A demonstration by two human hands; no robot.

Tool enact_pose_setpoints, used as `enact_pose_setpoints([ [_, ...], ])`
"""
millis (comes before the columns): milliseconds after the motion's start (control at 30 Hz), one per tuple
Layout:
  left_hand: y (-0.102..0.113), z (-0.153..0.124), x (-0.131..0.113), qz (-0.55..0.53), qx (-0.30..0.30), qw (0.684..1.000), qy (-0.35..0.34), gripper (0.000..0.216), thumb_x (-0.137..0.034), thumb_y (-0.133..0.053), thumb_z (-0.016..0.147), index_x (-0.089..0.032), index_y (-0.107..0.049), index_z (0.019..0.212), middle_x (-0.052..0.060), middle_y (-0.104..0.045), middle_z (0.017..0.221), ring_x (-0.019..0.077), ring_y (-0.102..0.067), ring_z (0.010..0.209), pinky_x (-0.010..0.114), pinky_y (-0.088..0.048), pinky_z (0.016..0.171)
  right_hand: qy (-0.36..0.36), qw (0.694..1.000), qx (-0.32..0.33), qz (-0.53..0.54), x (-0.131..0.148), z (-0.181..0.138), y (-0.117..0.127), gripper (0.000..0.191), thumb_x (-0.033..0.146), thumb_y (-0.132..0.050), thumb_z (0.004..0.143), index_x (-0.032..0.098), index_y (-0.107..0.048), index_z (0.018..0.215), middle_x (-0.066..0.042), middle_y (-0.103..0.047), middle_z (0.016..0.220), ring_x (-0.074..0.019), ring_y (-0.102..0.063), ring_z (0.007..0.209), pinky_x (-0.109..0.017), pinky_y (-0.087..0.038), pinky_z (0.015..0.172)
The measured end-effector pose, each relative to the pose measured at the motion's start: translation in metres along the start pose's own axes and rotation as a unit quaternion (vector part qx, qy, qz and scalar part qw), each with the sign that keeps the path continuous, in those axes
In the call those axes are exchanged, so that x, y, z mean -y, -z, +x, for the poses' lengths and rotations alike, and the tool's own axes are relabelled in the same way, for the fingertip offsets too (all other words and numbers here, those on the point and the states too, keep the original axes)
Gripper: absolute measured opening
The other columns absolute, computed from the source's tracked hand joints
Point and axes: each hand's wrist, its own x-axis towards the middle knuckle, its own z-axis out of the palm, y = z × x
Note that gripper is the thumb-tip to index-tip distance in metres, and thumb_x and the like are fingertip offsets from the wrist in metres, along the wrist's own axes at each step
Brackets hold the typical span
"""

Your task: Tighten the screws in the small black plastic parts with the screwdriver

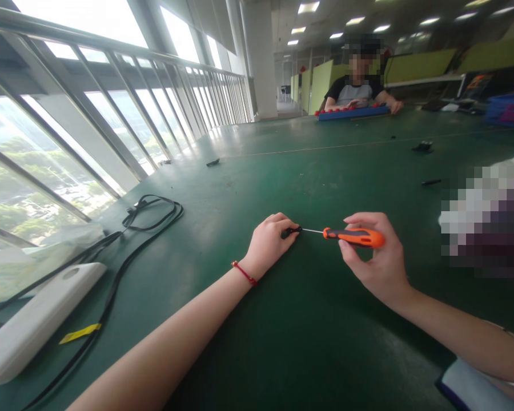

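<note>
My right hand grips an orange and dark grey screwdriver by its handle, thumb below and fingers above. The screwdriver lies nearly level, its thin metal shaft pointing left. At the shaft's tip is a small black part, pinched in the fingers of my left hand. Most of that part is hidden by the fingers, so its kind cannot be made out. My left hand rests low over the green table, with a red cord bracelet on the wrist.
A white power strip and looped black cable lie on the left beside a metal railing. Small black pieces are scattered farther off. Across the table sits a person behind a blue tray. A blue basket stands far right.
</note>
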Motion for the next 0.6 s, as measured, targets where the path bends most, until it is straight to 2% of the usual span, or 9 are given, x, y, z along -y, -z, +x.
enact_pose_setpoints([
  [67,-0.0002,-0.0003,0.0,0.001,0.0,1.0,-0.002,0.015,-0.022,-0.06,0.084,-0.02,-0.072,0.092,0.004,-0.068,0.095,0.018,-0.063,0.088,0.029,-0.051,0.078,0.003,1.0,0.006,0.018,0.0005,0.0002,-0.0001,0.035,0.02,-0.066,0.073,0.023,-0.053,0.105,0.0,-0.059,0.08,-0.0167,-0.061,0.072,-0.03,-0.052,0.066],
  [167,-0.0002,-0.0005,0.0003,0.003,-0.002,1.0,-0.005,0.015,-0.023,-0.06,0.084,-0.021,-0.072,0.091,0.004,-0.068,0.096,0.0179,-0.063,0.088,0.029,-0.051,0.078,-0.017,0.999,0.039,-0.01,0.0019,0.0004,-0.0002,0.014,0.026,-0.064,0.079,0.024,-0.057,0.091,0.003,-0.056,0.064,-0.0158,-0.058,0.061,-0.03,-0.05,0.06],
  [233,0.0,-0.0005,0.0002,0.004,-0.001,1.0,-0.006,0.015,-0.023,-0.06,0.084,-0.021,-0.072,0.091,0.004,-0.068,0.096,0.0179,-0.063,0.087,0.029,-0.051,0.077,-0.008,0.999,0.029,-0.022,0.0022,0.0004,-0.0002,0.008,0.026,-0.063,0.08,0.024,-0.058,0.087,0.0,-0.062,0.071,-0.0164,-0.06,0.065,-0.03,-0.05,0.061],
  [300,0.0002,-0.0005,0.0,0.006,0.0,1.0,-0.005,0.014,-0.022,-0.06,0.084,-0.02,-0.072,0.091,0.004,-0.068,0.096,0.018,-0.063,0.087,0.029,-0.051,0.076,0.014,1.0,0.005,0.0,0.0017,0.0003,-0.0001,0.023,0.021,-0.065,0.077,0.025,-0.056,0.098,-0.002,-0.063,0.086,-0.0177,-0.062,0.074,-0.031,-0.052,0.066],
  [367,0.0003,-0.0005,-0.0003,0.008,0.001,1.0,-0.005,0.014,-0.022,-0.059,0.084,-0.02,-0.071,0.091,0.004,-0.068,0.096,0.0183,-0.063,0.088,0.029,-0.052,0.077,0.024,1.0,0.006,0.017,0.0012,0.0001,0.0001,0.036,0.02,-0.067,0.074,0.025,-0.052,0.107,-0.001,-0.06,0.084,-0.0179,-0.062,0.074,-0.032,-0.053,0.068],
  [400,0.0003,-0.0005,-0.0004,0.009,0.001,1.0,-0.005,0.014,-0.022,-0.059,0.084,-0.02,-0.071,0.091,0.004,-0.068,0.096,0.0184,-0.064,0.088,0.029,-0.051,0.078,0.021,1.0,0.017,0.013,0.0011,-0.0001,0.0003,0.034,0.022,-0.067,0.075,0.025,-0.053,0.105,0.0,-0.059,0.079,-0.0174,-0.061,0.071,-0.032,-0.052,0.067],
  [500,0.0,-0.0003,-0.0005,0.004,0.0,1.0,-0.002,0.014,-0.019,-0.058,0.083,-0.02,-0.07,0.091,0.003,-0.069,0.097,0.0179,-0.064,0.089,0.029,-0.051,0.079,0.002,0.999,0.046,-0.026,0.0012,-0.0006,0.0006,0.011,0.026,-0.063,0.08,0.025,-0.057,0.089,0.002,-0.057,0.063,-0.0158,-0.058,0.061,-0.03,-0.048,0.06],
  [533,0.0,-0.0002,-0.0006,0.002,-0.001,1.0,0.003,0.014,-0.019,-0.058,0.083,-0.02,-0.07,0.09,0.003,-0.069,0.097,0.0175,-0.064,0.087,0.028,-0.051,0.078,0.0,0.999,0.044,-0.031,0.0011,-0.0007,0.0005,0.008,0.026,-0.063,0.081,0.024,-0.057,0.087,0.002,-0.059,0.064,-0.0158,-0.058,0.062,-0.029,-0.048,0.06],
  [600,0.0001,-0.0001,-0.0006,-0.001,-0.002,1.0,0.013,0.013,-0.018,-0.059,0.082,-0.02,-0.069,0.089,0.002,-0.069,0.093,0.017,-0.064,0.084,0.027,-0.051,0.073,0.003,1.0,0.026,-0.014,0.0005,-0.0008,0.0001,0.016,0.022,-0.064,0.078,0.024,-0.057,0.093,0.001,-0.062,0.074,-0.016,-0.06,0.068,-0.029,-0.049,0.062],
])
